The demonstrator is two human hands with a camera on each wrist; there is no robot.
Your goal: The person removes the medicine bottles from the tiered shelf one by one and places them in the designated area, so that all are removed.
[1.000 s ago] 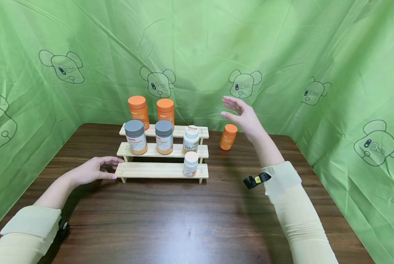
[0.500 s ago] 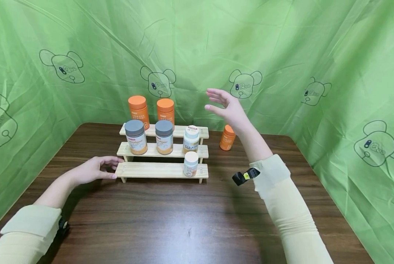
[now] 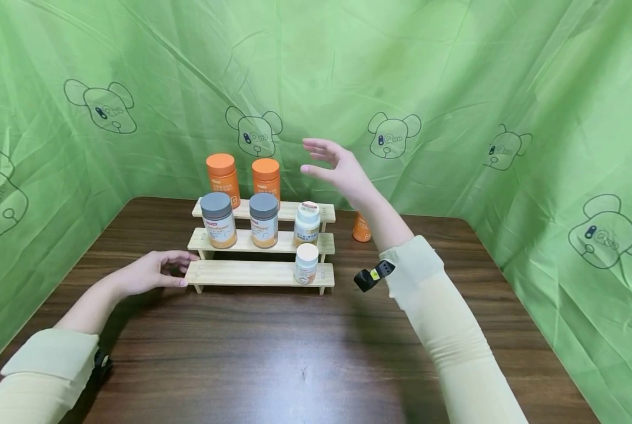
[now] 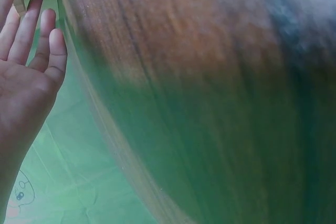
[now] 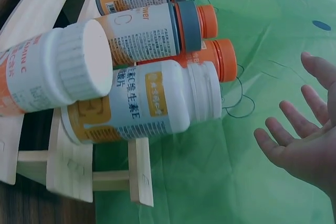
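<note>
My left hand [image 3: 149,274] rests with its fingertips at the left end of the lowest step of a three-tier wooden rack [image 3: 242,272]. Its fingers look loosely extended in the left wrist view. My right hand [image 3: 342,171] is in the air above the rack's right end, fingers apart and holding nothing. Two orange bottles [image 3: 266,176] occupy the top step. On the middle step are two grey-lidded jars [image 3: 263,227] and a white-capped vitamin bottle [image 3: 306,227]. A smaller white bottle [image 3: 306,265] stands at the right of the lowest step.
Another orange bottle [image 3: 362,229] stands on the dark wooden table [image 3: 273,353] right of the rack, partly hidden by my right forearm. Green cloth [image 3: 316,70] printed with bear heads surrounds the table at the back and sides.
My right hand has moved left through the air, from above the lone orange bottle toward the rack, and its forearm now covers part of that bottle. The left hand has stayed put.
</note>
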